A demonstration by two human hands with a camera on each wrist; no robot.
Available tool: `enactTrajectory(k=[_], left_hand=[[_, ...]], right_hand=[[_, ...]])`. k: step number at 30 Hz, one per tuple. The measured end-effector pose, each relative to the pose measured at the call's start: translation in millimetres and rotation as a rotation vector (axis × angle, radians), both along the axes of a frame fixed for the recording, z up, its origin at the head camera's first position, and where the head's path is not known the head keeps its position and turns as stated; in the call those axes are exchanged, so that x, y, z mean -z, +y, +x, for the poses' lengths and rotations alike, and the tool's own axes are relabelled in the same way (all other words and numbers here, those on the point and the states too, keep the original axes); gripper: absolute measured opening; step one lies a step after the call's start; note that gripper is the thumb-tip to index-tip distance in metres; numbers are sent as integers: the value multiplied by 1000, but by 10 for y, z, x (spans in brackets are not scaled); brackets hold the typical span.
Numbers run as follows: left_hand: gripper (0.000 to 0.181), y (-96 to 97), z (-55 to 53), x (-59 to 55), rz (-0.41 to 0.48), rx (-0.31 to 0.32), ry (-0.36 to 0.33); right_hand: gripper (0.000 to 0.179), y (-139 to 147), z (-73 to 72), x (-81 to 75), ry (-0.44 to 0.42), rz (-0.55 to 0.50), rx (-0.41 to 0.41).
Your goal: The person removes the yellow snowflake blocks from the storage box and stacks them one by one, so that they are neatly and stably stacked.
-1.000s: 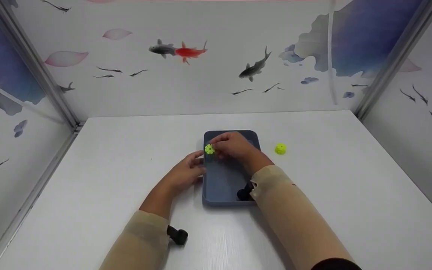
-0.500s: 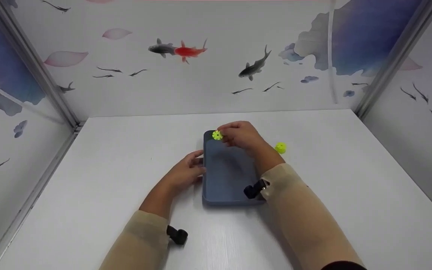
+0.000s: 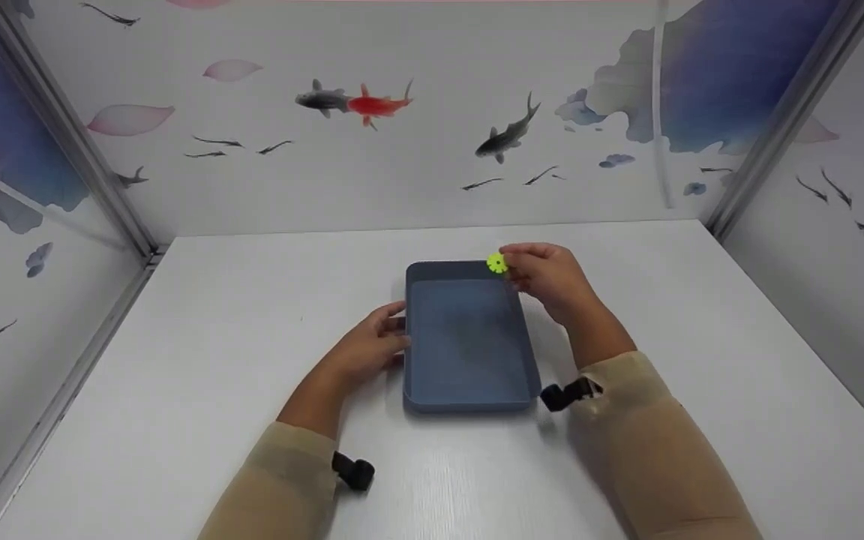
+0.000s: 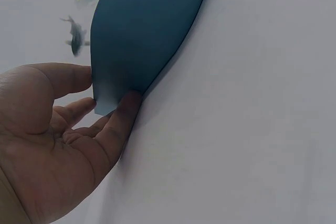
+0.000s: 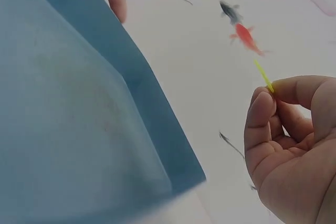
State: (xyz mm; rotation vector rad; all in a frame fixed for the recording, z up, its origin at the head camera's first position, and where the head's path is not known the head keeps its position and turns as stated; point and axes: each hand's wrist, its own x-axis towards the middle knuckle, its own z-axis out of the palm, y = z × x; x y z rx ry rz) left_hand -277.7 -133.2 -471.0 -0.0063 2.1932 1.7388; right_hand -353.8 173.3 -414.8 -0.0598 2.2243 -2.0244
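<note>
A thin yellow-green notched disc (image 3: 497,262) is pinched between the thumb and fingertips of my right hand (image 3: 552,279), over the far right corner of a blue-grey tray (image 3: 469,341). In the right wrist view the disc (image 5: 264,75) shows edge-on, apart from the tray. My left hand (image 3: 367,345) rests against the tray's left wall. From the left wrist view, its fairly straight fingers touch the outside of the tray (image 4: 142,19). No pieces show on the tray's bottom.
The tray stands on a white table (image 3: 252,330). Behind it rises a white back panel (image 3: 417,187) printed with fish. Side panels with metal corner posts (image 3: 773,112) bound the table left and right.
My right hand has carried the disc from the tray's left side to its far right corner. The yellow-green piece right of the tray is now hidden behind that hand. My left hand stays put.
</note>
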Motion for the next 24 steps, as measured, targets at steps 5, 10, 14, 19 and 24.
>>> enactTrajectory(k=[5, 10, 14, 19, 24], left_hand=[[68, 5, -3, -2, -18, 1, 1], [68, 12, -1, 5, -8, -5, 2], [68, 8, -9, 18, 10, -4, 4], [68, -2, -14, 25, 21, 4, 6], [68, 2, -1, 22, 32, 3, 7]], right_hand=[[32, 282, 8, 21, -40, 0, 63], [35, 526, 14, 37, -81, 4, 117], [37, 664, 12, 80, -99, -5, 138], [37, 771, -7, 176, -109, 2, 153], [38, 862, -32, 292, -127, 26, 171]])
